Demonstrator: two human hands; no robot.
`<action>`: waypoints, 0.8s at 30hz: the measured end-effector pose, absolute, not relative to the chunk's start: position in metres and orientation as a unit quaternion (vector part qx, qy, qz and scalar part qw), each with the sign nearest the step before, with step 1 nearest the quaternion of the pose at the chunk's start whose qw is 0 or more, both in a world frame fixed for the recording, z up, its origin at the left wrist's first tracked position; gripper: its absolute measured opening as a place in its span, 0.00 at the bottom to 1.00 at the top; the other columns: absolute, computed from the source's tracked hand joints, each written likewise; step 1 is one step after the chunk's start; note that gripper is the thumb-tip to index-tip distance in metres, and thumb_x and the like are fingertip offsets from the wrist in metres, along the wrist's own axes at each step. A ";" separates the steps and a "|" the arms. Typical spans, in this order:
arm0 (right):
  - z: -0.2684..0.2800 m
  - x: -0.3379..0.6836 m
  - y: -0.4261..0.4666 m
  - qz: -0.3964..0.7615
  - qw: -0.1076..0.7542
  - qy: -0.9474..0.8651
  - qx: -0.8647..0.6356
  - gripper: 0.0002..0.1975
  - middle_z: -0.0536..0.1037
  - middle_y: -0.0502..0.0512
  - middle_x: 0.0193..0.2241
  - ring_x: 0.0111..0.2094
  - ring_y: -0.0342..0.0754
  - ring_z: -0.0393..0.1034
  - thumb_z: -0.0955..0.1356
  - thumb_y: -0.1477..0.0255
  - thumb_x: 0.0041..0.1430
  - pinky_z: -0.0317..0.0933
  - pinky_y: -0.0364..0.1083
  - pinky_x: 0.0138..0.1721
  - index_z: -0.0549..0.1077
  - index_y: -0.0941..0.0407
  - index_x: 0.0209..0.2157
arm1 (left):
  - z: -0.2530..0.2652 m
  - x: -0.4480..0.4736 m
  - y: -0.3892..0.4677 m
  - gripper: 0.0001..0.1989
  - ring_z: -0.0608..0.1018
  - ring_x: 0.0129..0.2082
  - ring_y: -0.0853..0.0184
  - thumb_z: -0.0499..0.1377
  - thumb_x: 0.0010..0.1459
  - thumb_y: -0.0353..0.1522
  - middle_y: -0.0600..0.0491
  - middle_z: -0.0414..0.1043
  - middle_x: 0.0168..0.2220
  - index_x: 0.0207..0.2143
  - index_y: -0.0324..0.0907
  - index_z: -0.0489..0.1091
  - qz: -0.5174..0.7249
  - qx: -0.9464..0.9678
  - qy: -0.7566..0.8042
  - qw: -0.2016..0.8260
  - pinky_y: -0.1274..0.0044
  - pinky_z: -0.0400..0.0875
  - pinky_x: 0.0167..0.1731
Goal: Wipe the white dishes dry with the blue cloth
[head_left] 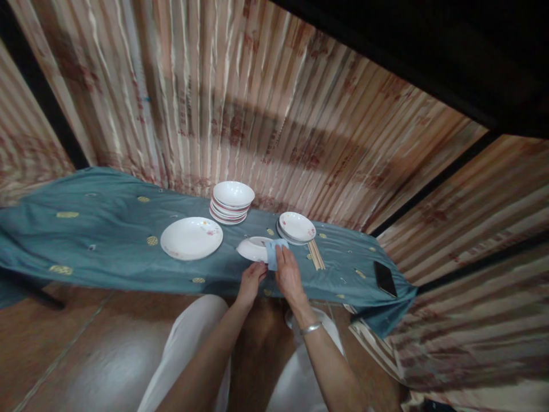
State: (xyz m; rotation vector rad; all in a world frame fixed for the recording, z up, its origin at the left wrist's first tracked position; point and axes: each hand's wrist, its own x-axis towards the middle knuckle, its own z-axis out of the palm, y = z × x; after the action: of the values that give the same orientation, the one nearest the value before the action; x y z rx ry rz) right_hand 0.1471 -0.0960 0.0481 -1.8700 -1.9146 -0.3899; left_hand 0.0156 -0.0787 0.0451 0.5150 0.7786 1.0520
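Observation:
A white plate (pixel 251 249) is tilted up on its side near the front of the cloth-covered table, its underside toward me. My left hand (pixel 253 281) grips its lower edge, fingers closed at the rim. In my right hand (pixel 287 273) a light blue cloth (pixel 271 255) is pressed against the plate's right side, and the fingers lie bent over it. Just behind my right hand stands a short stack of flower-patterned plates (pixel 297 227). A large white plate (pixel 191 238) with a floral rim lies to the left.
A stack of white bowls (pixel 232 197) with red bands stands at the back. Chopsticks (pixel 316 255) lie right of my hands, and a black phone (pixel 385 278) rests near the right end of the green tablecloth (pixel 115 229). A pleated curtain (pixel 257 114) hangs behind, between dark frame bars.

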 end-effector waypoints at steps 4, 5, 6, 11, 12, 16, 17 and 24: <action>0.080 0.152 -0.076 -0.169 0.155 -0.700 -0.676 0.28 0.70 0.73 0.54 0.53 0.57 0.65 0.58 0.85 0.55 0.59 0.55 0.56 0.63 0.68 0.59 | 0.038 0.012 -0.076 0.13 0.79 0.46 0.58 0.67 0.48 0.32 0.43 0.79 0.38 0.38 0.37 0.74 0.475 0.218 0.376 0.765 0.66 0.67 0.51; 0.089 0.152 -0.071 -0.171 0.136 -0.702 -0.678 0.26 0.71 0.73 0.52 0.52 0.57 0.66 0.58 0.85 0.57 0.60 0.54 0.56 0.63 0.68 0.58 | 0.037 0.011 -0.076 0.11 0.79 0.45 0.59 0.65 0.50 0.30 0.42 0.79 0.38 0.38 0.37 0.73 0.475 0.199 0.389 0.764 0.67 0.68 0.50; 0.099 0.151 -0.068 -0.172 0.121 -0.702 -0.680 0.25 0.72 0.72 0.51 0.50 0.56 0.67 0.58 0.84 0.58 0.60 0.53 0.55 0.64 0.68 0.57 | 0.035 0.010 -0.075 0.09 0.79 0.45 0.60 0.63 0.53 0.29 0.42 0.78 0.39 0.38 0.37 0.71 0.476 0.179 0.401 0.762 0.68 0.69 0.49; 0.138 0.147 -0.058 -0.134 0.057 -0.678 -0.721 0.17 0.75 0.69 0.44 0.45 0.55 0.70 0.61 0.80 0.61 0.62 0.49 0.48 0.67 0.66 0.52 | 0.032 0.005 -0.075 0.04 0.80 0.41 0.64 0.57 0.58 0.26 0.42 0.76 0.44 0.38 0.39 0.67 0.472 0.135 0.405 0.771 0.72 0.72 0.43; 0.143 0.148 -0.057 -0.119 0.052 -0.665 -0.736 0.16 0.76 0.68 0.43 0.44 0.55 0.71 0.61 0.79 0.61 0.63 0.48 0.46 0.68 0.65 0.50 | 0.031 0.004 -0.076 0.04 0.80 0.41 0.64 0.57 0.59 0.26 0.42 0.75 0.44 0.38 0.39 0.67 0.470 0.135 0.402 0.774 0.72 0.73 0.43; 0.148 0.160 -0.054 -0.056 0.057 -0.600 -0.796 0.13 0.79 0.67 0.39 0.43 0.54 0.74 0.61 0.77 0.62 0.63 0.46 0.43 0.72 0.63 0.45 | 0.031 0.001 -0.076 0.07 0.78 0.45 0.62 0.56 0.60 0.29 0.41 0.73 0.48 0.41 0.39 0.67 0.474 0.155 0.406 0.766 0.71 0.72 0.44; 0.146 0.165 -0.053 -0.039 0.062 -0.587 -0.806 0.12 0.79 0.67 0.39 0.43 0.55 0.74 0.61 0.76 0.62 0.63 0.46 0.43 0.73 0.63 0.44 | 0.030 0.001 -0.076 0.08 0.77 0.47 0.61 0.57 0.60 0.30 0.42 0.72 0.49 0.42 0.40 0.67 0.477 0.162 0.414 0.758 0.71 0.72 0.44; 0.102 0.193 -0.061 0.074 0.192 -0.533 -0.821 0.15 0.81 0.61 0.38 0.42 0.54 0.74 0.62 0.76 0.57 0.64 0.46 0.42 0.77 0.61 0.41 | 0.024 -0.002 -0.071 0.18 0.75 0.50 0.59 0.59 0.57 0.31 0.41 0.71 0.52 0.50 0.39 0.66 0.506 0.171 0.425 0.731 0.69 0.72 0.47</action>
State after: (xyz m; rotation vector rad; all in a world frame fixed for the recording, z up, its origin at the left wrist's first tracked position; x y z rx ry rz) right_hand 0.1928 -0.0614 0.1017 -2.3053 -1.4960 0.2089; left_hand -0.0018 -0.0711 0.0245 0.3770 0.9350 1.1127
